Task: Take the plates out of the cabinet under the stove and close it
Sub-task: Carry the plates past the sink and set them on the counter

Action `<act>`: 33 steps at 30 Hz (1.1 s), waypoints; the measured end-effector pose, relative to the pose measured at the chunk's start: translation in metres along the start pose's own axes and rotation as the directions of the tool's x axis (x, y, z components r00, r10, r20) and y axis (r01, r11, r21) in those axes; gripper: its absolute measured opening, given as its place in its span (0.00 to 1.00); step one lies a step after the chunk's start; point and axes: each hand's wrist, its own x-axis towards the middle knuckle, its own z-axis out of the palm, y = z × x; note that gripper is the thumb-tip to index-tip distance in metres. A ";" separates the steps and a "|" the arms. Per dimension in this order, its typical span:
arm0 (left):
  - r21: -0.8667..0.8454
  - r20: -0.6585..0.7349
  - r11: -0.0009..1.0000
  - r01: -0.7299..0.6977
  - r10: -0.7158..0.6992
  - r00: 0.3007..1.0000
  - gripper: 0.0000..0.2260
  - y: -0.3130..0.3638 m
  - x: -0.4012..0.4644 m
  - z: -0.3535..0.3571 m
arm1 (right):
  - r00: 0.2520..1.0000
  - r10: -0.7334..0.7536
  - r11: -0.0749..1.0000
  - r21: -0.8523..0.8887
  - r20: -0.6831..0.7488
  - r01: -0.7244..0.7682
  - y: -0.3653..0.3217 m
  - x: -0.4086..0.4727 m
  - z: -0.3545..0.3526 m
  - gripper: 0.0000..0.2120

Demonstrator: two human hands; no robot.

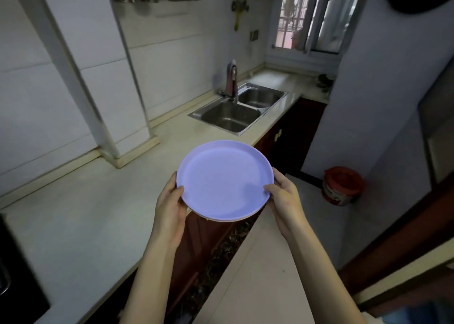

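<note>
— Anything in the sink [239,109]?
— Both basins look bare.
— And the plates [224,179]?
— A lilac stack, level, above the worktop [81,213] edge. The left hand [169,208] and right hand [286,200] each close a grip on opposite rims, thumbs on top.

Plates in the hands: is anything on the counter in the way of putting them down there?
Nothing visible. The plates are held by both hands over the counter's front edge, and the counter beside them is bare up to the sink.
</note>
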 end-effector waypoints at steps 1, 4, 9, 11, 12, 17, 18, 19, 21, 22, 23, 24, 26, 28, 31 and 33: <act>0.001 0.018 1.000 -0.001 0.001 1.000 0.21 -0.002 0.011 0.011 | 1.000 -0.001 1.000 0.002 -0.007 0.001 -0.002 0.012 -0.008 0.25; 0.027 0.049 1.000 0.014 -0.015 0.999 0.22 -0.011 0.048 0.044 | 0.999 0.000 1.000 0.010 -0.042 0.000 -0.004 0.051 -0.032 0.23; 0.103 0.118 0.992 0.067 -0.079 0.990 0.21 -0.038 0.123 0.093 | 0.993 -0.002 1.000 -0.007 -0.115 0.001 0.003 0.120 -0.068 0.23; 0.130 0.150 0.989 0.073 -0.093 0.984 0.20 -0.051 0.159 0.114 | 0.991 -0.012 1.000 -0.006 -0.133 0.011 0.004 0.153 -0.082 0.22; 0.137 0.163 0.988 0.073 -0.096 0.982 0.19 -0.057 0.178 0.125 | 0.989 -0.019 1.000 -0.006 -0.145 0.018 0.004 0.170 -0.088 0.22; 0.129 0.232 0.984 0.123 -0.150 0.961 0.18 -0.074 0.283 0.186 | 0.968 -0.034 0.999 0.007 -0.248 0.037 -0.010 0.268 -0.117 0.22; 0.128 0.246 0.983 0.132 -0.161 0.956 0.18 -0.076 0.299 0.197 | 0.962 -0.034 0.999 0.010 -0.270 0.038 -0.013 0.283 -0.122 0.22; 0.125 0.263 0.983 0.136 -0.165 0.951 0.18 -0.077 0.316 0.209 | 0.957 -0.039 0.999 0.009 -0.288 0.044 -0.016 0.299 -0.128 0.22; 0.114 0.304 0.984 0.134 -0.163 0.938 0.18 -0.082 0.350 0.236 | 0.944 -0.049 0.998 0.011 -0.326 0.055 -0.023 0.333 -0.141 0.22; 0.113 0.319 0.984 0.138 -0.167 0.933 0.19 -0.084 0.366 0.249 | 0.938 -0.048 0.998 0.017 -0.342 0.057 -0.026 0.349 -0.149 0.22; 0.117 0.329 0.983 0.143 -0.174 0.928 0.19 -0.086 0.380 0.262 | 0.934 -0.046 0.998 0.024 -0.354 0.059 -0.029 0.364 -0.156 0.22; 0.123 0.341 0.982 0.145 -0.179 0.923 0.19 -0.089 0.393 0.275 | 0.932 -0.044 0.998 0.030 -0.360 0.059 -0.032 0.379 -0.165 0.22; 0.136 0.371 0.981 0.138 -0.179 0.911 0.19 -0.096 0.416 0.298 | 0.928 -0.040 0.998 0.034 -0.370 0.056 -0.036 0.407 -0.180 0.22; 0.141 0.393 0.980 0.139 -0.184 0.901 0.20 -0.105 0.441 0.321 | 0.919 -0.031 0.998 0.034 -0.394 0.049 -0.038 0.437 -0.198 0.23; 0.158 0.384 0.976 0.149 -0.200 0.901 0.20 -0.124 0.480 0.358 | 0.909 -0.004 0.999 0.041 -0.417 0.023 -0.038 0.489 -0.226 0.21; 0.155 0.374 0.976 0.151 -0.199 0.906 0.19 -0.139 0.508 0.384 | 0.903 0.015 0.998 0.057 -0.428 0.011 -0.037 0.529 -0.247 0.18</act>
